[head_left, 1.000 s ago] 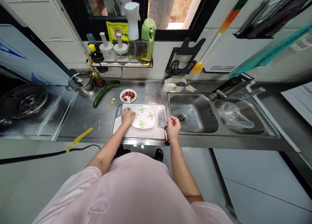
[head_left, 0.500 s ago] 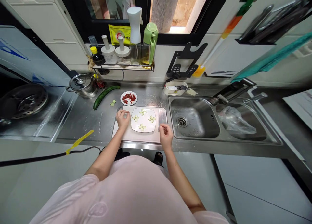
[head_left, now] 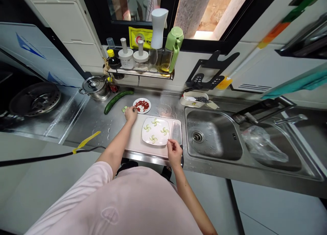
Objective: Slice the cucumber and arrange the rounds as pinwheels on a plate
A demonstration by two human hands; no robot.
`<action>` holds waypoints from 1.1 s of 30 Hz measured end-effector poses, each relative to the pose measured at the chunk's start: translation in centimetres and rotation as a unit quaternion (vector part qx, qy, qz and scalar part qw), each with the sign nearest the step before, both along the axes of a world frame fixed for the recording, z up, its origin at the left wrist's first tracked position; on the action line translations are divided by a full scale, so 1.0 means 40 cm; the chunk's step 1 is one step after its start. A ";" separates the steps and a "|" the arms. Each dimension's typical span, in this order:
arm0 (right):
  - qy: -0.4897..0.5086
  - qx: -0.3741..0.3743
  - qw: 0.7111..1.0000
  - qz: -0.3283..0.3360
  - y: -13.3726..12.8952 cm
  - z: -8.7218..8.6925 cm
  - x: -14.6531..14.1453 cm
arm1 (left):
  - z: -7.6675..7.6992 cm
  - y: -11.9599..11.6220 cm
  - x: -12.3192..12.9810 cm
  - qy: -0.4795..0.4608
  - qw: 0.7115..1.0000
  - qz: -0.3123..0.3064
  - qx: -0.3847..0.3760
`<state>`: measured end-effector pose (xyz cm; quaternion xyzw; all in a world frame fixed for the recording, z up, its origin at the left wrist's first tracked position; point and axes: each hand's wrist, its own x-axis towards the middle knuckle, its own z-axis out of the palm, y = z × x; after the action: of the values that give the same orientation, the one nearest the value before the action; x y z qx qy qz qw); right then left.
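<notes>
In the head view, the left hand had moved off the cutting board toward the rear edge of the steel worktop. Its fingers were pinched closed at the rim of a small round plate of chopped red pieces, just right of loose cucumber slices; any held piece could not be made out. The half-closed right hand gripped nothing visible. It lay just beside a cleaver, whose long axis ran front-to-back along the board's right edge. A white plate of cucumber pinwheels sat between the hands.
</notes>
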<state>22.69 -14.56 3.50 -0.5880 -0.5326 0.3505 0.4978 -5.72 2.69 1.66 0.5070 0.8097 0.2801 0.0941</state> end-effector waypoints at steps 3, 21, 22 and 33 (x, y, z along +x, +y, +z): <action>-0.003 -0.003 1.000 -0.004 0.008 -0.003 0.004 | 0.005 0.040 0.008 0.034 0.998 -0.043 -0.031; -0.019 -0.005 0.999 -0.033 0.009 -0.022 0.039 | -0.001 0.179 0.061 0.086 0.980 -0.057 -0.172; -0.019 -0.006 0.999 -0.034 0.009 -0.024 0.041 | -0.003 0.182 0.063 0.083 0.979 -0.055 -0.176; -0.025 -0.005 0.999 -0.028 0.022 -0.008 0.032 | -0.023 0.183 0.051 0.063 0.984 -0.045 -0.161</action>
<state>23.95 -13.70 3.19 -0.6139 -0.5266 0.3243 0.4906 -3.68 10.02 0.73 0.5375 0.8251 0.1089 0.1360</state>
